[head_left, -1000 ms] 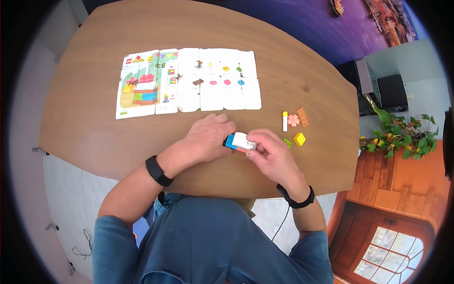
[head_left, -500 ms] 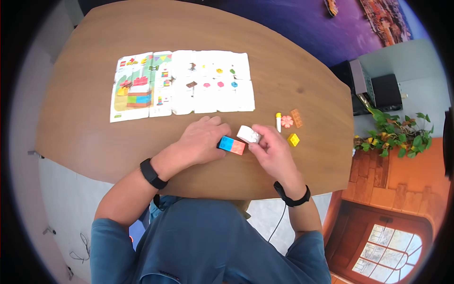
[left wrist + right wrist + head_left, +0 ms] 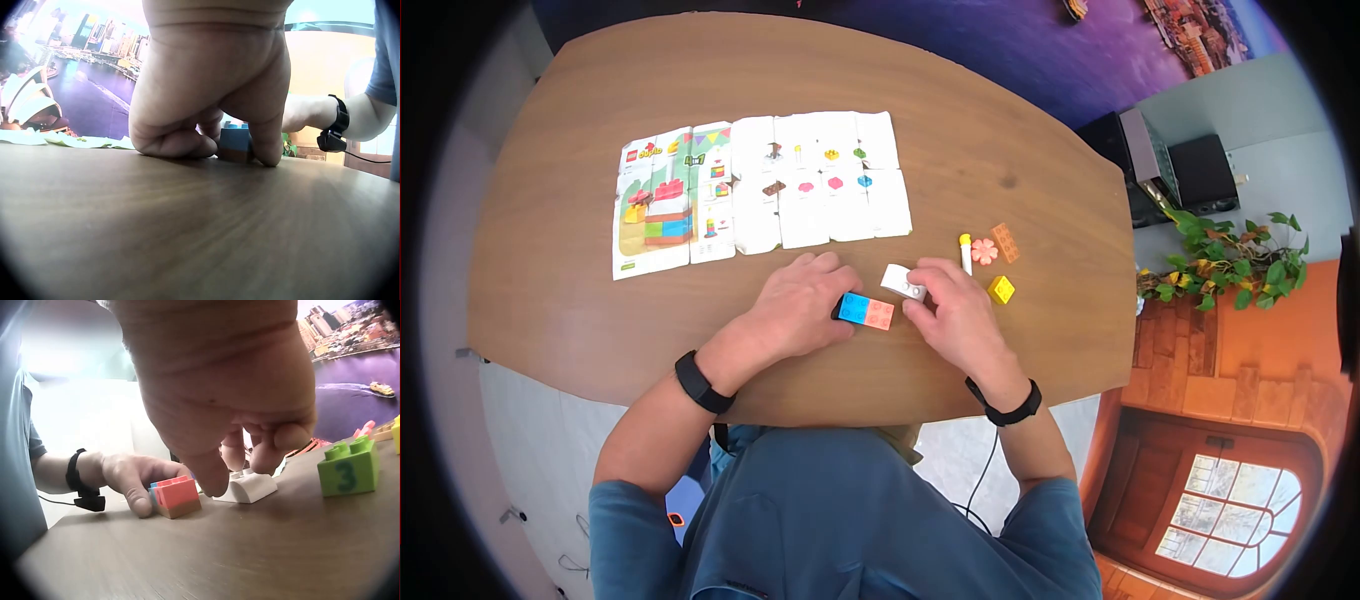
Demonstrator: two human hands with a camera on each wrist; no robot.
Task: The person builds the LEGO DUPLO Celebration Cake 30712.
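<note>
Left of centre in the head view, my left hand (image 3: 800, 305) grips the blue end of a small brick stack. On top, a blue brick (image 3: 854, 308) and a coral brick (image 3: 881, 316) sit side by side. Under them the right wrist view shows a brown layer (image 3: 181, 509) against the table. My right hand (image 3: 957, 322) pinches a white brick with a curved top (image 3: 897, 280) between thumb and fingers. In the right wrist view this white brick (image 3: 253, 490) is down at the tabletop, a short way from the stack, its studs partly hidden by the fingers.
Past the right hand lie a yellow brick (image 3: 1001, 290), a white candle piece with a yellow top (image 3: 966, 255), a coral flower piece (image 3: 984, 251) and an orange-brown plate (image 3: 1005, 243). A green brick marked 3 (image 3: 349, 469) stands nearby. An unfolded instruction sheet (image 3: 750, 230) lies farther back.
The white brick has moved from over the blue and coral bricks to the tabletop beside them, held by the right hand. The left hand keeps its grip. The head view has shifted.
</note>
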